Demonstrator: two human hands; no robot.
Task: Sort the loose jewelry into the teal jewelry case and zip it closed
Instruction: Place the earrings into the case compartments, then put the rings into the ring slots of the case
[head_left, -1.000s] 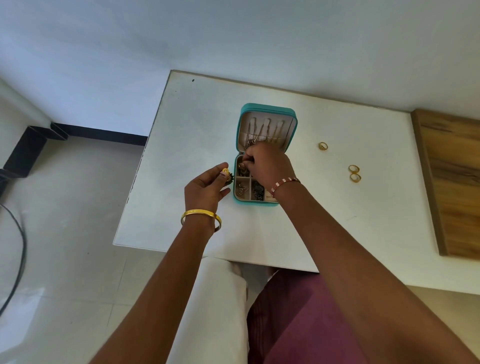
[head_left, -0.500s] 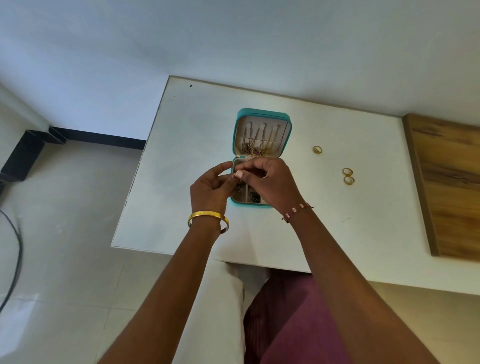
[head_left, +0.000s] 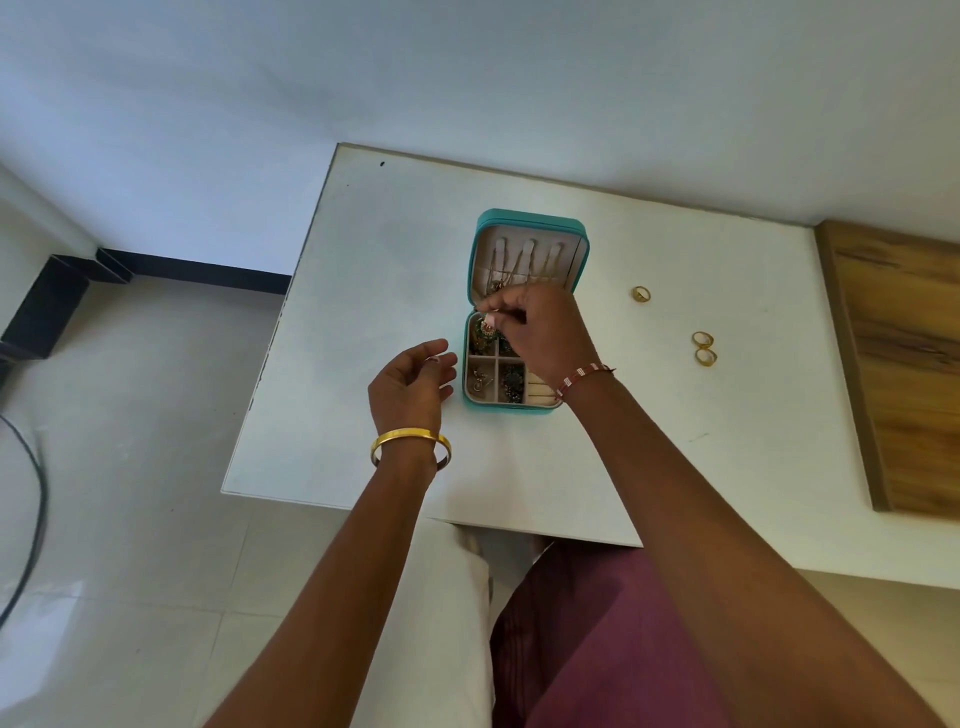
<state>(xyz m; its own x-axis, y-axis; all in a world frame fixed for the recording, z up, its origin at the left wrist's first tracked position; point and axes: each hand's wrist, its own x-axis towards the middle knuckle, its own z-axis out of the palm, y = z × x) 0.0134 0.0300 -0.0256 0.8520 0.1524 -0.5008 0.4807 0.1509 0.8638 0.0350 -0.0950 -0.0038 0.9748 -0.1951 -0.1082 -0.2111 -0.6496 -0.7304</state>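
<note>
Teal jewelry case (head_left: 530, 221) sits open near the middle of the white table (head_left: 363, 291), lid standing up on the far side, compartment tray toward the person. Right hand (head_left: 545, 332) is over the tray's far-left compartment, fingers curled, pinching a small earring (head_left: 488, 327) with a pinkish round face right at the compartment's far edge. Can't tell if the earring is already touching the pieces below it. Red-and-white beaded band (head_left: 584, 376) on that wrist. Left hand (head_left: 410, 379) hangs just left of the case, fingers loosely curled, holding nothing, not touching the case. Gold bangle (head_left: 410, 441) on that wrist.

Tray compartments hold dark green and gold pieces; near-right section shows ring rolls. Chains (head_left: 524, 265) hang inside the lid.

Farther out, right of the case: one gold ring (head_left: 641, 294) alone, then a pair of gold rings (head_left: 704, 348) just beside each other, nearer and farther right. All three loose on the table, well apart from the case. Wooden panel (head_left: 904, 364) runs along the table's right edge. Black cable (head_left: 31, 499) on the tiled floor at far left.
</note>
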